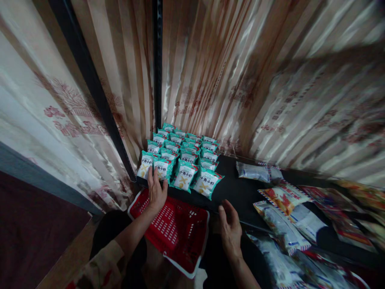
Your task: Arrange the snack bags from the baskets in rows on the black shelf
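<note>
Several rows of small green-and-white snack bags (184, 175) stand upright on a black shelf. My left hand (157, 192) reaches over a red basket, its fingers apart and the fingertips at the front-left snack bag (163, 167); whether they press on it I cannot tell. To the right of the basket, my right hand (231, 226) hovers at the shelf's front edge with fingers apart and nothing in it. The red plastic basket (168, 224), with a white rim, sits at my lap below the bags, and no goods show inside.
On the right, the black shelf (233, 188) carries scattered larger packets, among them a red-and-white one (284, 197). A pile of clear packets (279, 261) lies near my right side. Patterned curtains (198, 72) hang behind, with a dark metal post (158, 64) at the corner.
</note>
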Demonstrator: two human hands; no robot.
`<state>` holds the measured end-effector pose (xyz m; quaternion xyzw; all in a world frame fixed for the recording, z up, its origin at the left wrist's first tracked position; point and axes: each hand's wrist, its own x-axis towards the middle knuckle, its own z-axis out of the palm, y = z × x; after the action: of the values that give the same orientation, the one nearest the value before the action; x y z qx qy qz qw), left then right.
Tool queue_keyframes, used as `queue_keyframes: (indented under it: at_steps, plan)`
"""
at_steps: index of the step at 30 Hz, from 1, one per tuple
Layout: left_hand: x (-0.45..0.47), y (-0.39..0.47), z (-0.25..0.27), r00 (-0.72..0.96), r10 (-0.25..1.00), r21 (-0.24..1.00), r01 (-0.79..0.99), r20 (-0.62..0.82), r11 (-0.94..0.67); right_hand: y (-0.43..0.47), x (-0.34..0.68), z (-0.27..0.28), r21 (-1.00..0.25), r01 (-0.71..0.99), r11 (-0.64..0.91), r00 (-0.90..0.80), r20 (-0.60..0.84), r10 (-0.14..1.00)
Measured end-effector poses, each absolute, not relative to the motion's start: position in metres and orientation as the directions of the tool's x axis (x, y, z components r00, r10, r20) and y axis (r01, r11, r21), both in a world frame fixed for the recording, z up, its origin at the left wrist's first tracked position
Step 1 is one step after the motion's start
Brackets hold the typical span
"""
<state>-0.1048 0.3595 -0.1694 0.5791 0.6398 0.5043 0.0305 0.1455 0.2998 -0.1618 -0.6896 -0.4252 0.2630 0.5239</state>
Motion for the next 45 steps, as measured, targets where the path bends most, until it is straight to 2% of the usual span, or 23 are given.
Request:
queue_keyframes:
  at_steps: [8, 14, 18, 22, 28, 32, 40, 45]
  plan:
    - [-0.148, 0.366, -0.161, -0.391, 0.728, 0.676, 0.724, 0.563, -0.135, 0.280, 0.143, -0.170, -0.953, 0.272, -0.136, 0.496, 0.018, 0.868]
    - [-0.163, 0.373, -0.164, -0.291, 0.759, 0.594, 0.790, 0.582, -0.152, 0.279, 0.135, -0.172, -0.934, 0.345, -0.096, 0.452, 0.075, 0.889]
    - [-0.166, 0.378, -0.170, -0.298, 0.765, 0.584, 0.802, 0.571, -0.123, 0.282, 0.132, -0.175, -0.918, 0.394, -0.042, 0.405, 0.133, 0.905]
    - [-0.167, 0.377, -0.168, -0.310, 0.778, 0.599, 0.794, 0.547, -0.105, 0.280, 0.129, -0.180, -0.927, 0.374, -0.032, 0.394, 0.128, 0.910]
    - [-0.152, 0.353, -0.160, -0.208, 0.785, 0.555, 0.808, 0.583, -0.198, 0.286, 0.133, -0.180, -0.936, 0.351, -0.026, 0.395, 0.123, 0.910]
    - [-0.135, 0.342, -0.169, -0.131, 0.820, 0.551, 0.797, 0.557, -0.246, 0.302, 0.138, -0.173, -0.933, 0.359, 0.015, 0.346, 0.148, 0.926]
    - [-0.122, 0.337, -0.173, -0.151, 0.803, 0.544, 0.804, 0.576, -0.240, 0.317, 0.139, -0.161, -0.934, 0.355, 0.039, 0.333, 0.165, 0.928]
    - [-0.101, 0.319, -0.172, -0.084, 0.816, 0.546, 0.781, 0.572, -0.302, 0.313, 0.158, -0.168, -0.936, 0.351, 0.029, 0.354, 0.161, 0.921]
